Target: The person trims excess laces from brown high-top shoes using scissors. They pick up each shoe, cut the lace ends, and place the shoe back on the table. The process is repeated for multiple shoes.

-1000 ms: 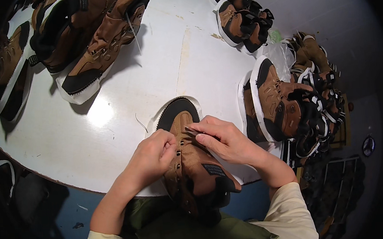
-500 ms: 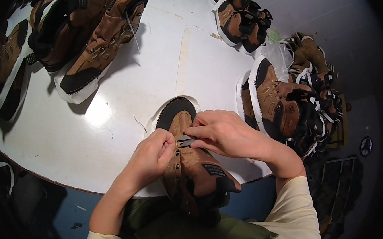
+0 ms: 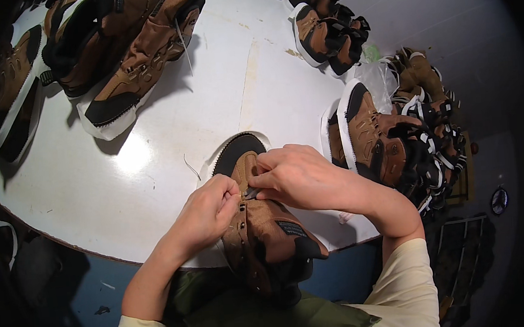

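The left hand [image 3: 203,207] is clenched against a brown-and-black sneaker [image 3: 263,224]; what it grips cannot be told. The right hand [image 3: 293,176] pinches a small grey metal tool [image 3: 252,194] beside those fingers. The sneaker lies beneath both, toe beyond.

open table [image 3: 220,87] ahead, shoes [image 3: 392,154] blocking right

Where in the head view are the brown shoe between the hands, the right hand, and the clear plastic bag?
Brown shoe [image 3: 262,219], head view: on its tongue.
Right hand [image 3: 293,174], head view: on the back of it.
Clear plastic bag [image 3: 379,83], head view: on its crumpled middle.
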Tool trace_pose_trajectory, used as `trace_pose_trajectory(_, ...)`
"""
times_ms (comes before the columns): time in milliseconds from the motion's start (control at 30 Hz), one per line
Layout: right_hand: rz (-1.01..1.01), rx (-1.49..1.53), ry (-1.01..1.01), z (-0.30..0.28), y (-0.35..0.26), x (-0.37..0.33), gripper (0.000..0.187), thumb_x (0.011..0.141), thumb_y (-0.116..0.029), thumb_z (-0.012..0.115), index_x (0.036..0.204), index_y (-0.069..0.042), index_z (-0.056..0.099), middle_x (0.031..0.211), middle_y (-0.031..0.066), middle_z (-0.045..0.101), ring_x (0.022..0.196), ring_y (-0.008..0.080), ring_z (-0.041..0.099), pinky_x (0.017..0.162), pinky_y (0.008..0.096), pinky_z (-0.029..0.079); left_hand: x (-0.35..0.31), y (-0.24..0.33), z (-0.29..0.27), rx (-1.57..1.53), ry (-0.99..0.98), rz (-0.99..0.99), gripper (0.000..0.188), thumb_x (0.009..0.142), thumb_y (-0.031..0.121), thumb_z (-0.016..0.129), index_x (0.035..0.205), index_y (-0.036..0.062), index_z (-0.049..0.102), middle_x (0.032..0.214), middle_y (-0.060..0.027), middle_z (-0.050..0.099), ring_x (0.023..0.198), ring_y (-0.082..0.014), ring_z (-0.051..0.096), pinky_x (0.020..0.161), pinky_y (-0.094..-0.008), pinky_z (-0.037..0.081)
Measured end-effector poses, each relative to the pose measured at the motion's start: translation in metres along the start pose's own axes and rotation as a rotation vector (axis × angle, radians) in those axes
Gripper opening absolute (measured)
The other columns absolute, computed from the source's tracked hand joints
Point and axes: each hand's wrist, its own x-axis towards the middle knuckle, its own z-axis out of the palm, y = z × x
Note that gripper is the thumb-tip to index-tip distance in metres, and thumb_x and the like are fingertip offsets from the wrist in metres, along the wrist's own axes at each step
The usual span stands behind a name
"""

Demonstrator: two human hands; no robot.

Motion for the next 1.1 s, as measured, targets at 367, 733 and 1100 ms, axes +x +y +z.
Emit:
trace_pose_trajectory(367, -0.08, 0.019, 0.042, 0.004, 0.006, 0.005, 0.008, 0.074, -0.013, 0.065, 0.075, -0.006, 0.067, 0.078, 0.0094, 0.058, 0.077, 0.0288, 0.061, 0.065, 0.0396, 0.048, 0.0, -0.001, 0.001, 0.008, -0.01, -0.003, 0.009, 0.088, 0.008, 0.054, 0.089, -0.001, 0.053, 0.081, -0.0146, 0.055, 0.072, -0.027, 0.055, 0.066, -0.0352, 0.045)
trace_pose_trajectory(733, -0.089, 0.012, 0.066, 0.006, 0.006, 0.004, 0.009, 0.073, -0.012, 0.064, 0.076, -0.005, 0.069, 0.078, 0.0092, 0.059, 0.076, 0.0287, 0.061, 0.066, 0.0389, 0.048, 0.0, 0.001, 0.002, 0.033, -0.002, -0.012, 0.01, 0.089, 0.009, 0.054, 0.089, -0.001, 0.053, 0.081, -0.0145, 0.056, 0.072, -0.0272, 0.055, 0.066, -0.0354, 0.046)
trace_pose_trajectory(1100, 0.061, 0.274, 0.168, -0.009, 0.011, 0.001, 0.015, 0.08, -0.016, 0.069, 0.091, -0.006, 0.072, 0.083, 0.0095, 0.062, 0.077, 0.0288, 0.062, 0.066, 0.0374, 0.05, -0.01, -0.001, -0.001, -0.076, 0.094, -0.078, 0.008, 0.09, 0.007, 0.056, 0.086, 0.0009, 0.054, 0.073, -0.0019, 0.053, 0.067, -0.0104, 0.051, 0.061, -0.0268, 0.043)
